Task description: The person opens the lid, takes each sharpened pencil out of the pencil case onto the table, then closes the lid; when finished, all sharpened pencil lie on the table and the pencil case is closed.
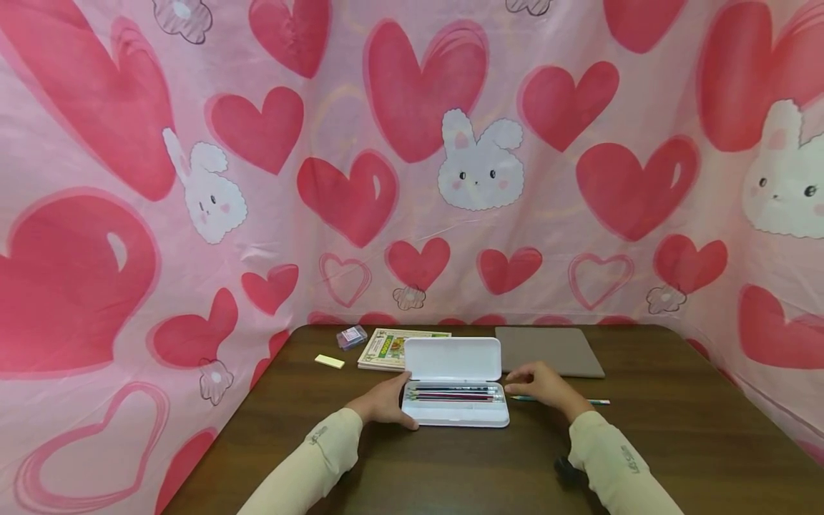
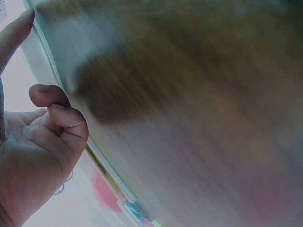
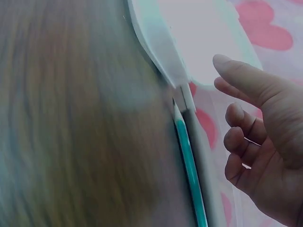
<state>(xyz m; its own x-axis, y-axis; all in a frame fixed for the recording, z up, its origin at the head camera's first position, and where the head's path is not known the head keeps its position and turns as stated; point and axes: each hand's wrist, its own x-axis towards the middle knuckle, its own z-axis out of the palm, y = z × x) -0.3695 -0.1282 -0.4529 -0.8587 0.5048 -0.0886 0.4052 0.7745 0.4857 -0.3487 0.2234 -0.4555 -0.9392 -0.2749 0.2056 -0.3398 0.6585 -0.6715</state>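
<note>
You had the white plastic pencil case (image 1: 455, 400) open on the dark brown wooden table (image 1: 644, 443), right in front of you. Its lid (image 1: 453, 359) stood up at the back. Inside the tray lay a few pencils (image 1: 454, 393) side by side, some dark and some red or pink. The rest of the tray looked bare.

One teal pencil (image 1: 595, 402) was not in the case yet. It lay flat on the table, just to the right of the case, and part of it was hidden under your right hand. So I think most of the packing was done, and this one pencil was left to put in. The lid was not closed yet.

Your left hand (image 1: 385, 405) touched the left end of the case. Its small fingers were curled and the pointing finger was straight, and it gripped nothing that I could see. Your right hand (image 1: 543, 386) hung over the teal pencil (image 3: 189, 161) with loose, bent fingers, and it did not grip the pencil.

Farther back on the table lay a flat grey-brown folder (image 1: 548, 350), a colourful picture book (image 1: 390, 348), a small yellow eraser (image 1: 330, 361) and a little purple box (image 1: 351, 336).
</note>
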